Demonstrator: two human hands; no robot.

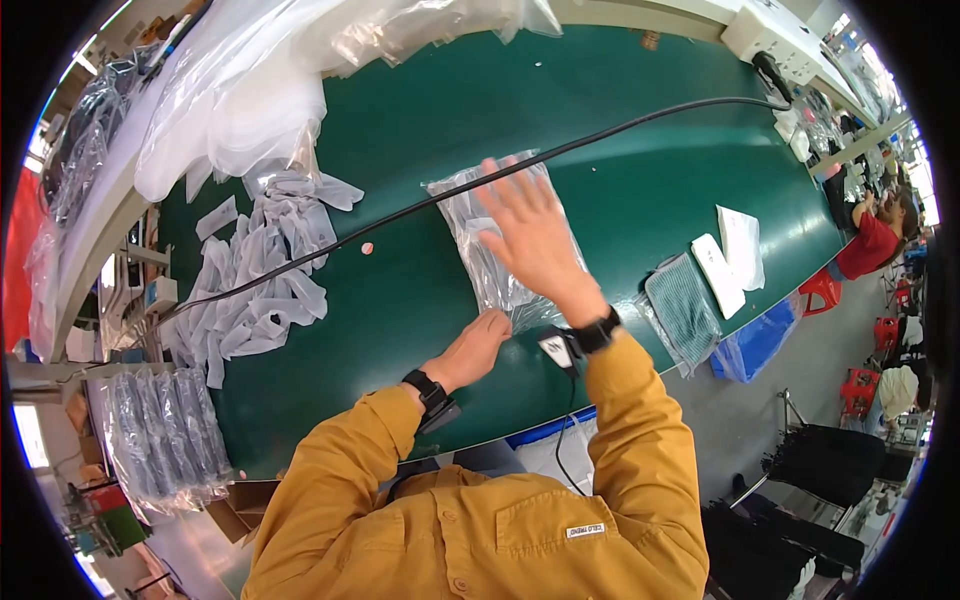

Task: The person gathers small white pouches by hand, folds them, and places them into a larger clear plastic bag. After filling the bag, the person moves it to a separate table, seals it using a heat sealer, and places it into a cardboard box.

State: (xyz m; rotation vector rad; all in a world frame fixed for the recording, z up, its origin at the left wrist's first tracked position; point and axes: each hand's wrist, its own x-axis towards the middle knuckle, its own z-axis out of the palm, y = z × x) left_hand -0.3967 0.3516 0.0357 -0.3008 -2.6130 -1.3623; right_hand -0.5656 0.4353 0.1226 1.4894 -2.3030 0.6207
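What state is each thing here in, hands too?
clear bag: filled, wrinkled, lying flat
left hand: fingers curled at the bag's near edge, grip unclear
right hand: open, fingers spread over the bag
black cable: stretched across the view
white plastic pieces: heaped loosely
wrapped packs: lined up side by side

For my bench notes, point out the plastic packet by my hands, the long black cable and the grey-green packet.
Plastic packet (489, 276), head view: lower left part.
Long black cable (415, 209), head view: mid-length.
Grey-green packet (683, 310), head view: its middle.
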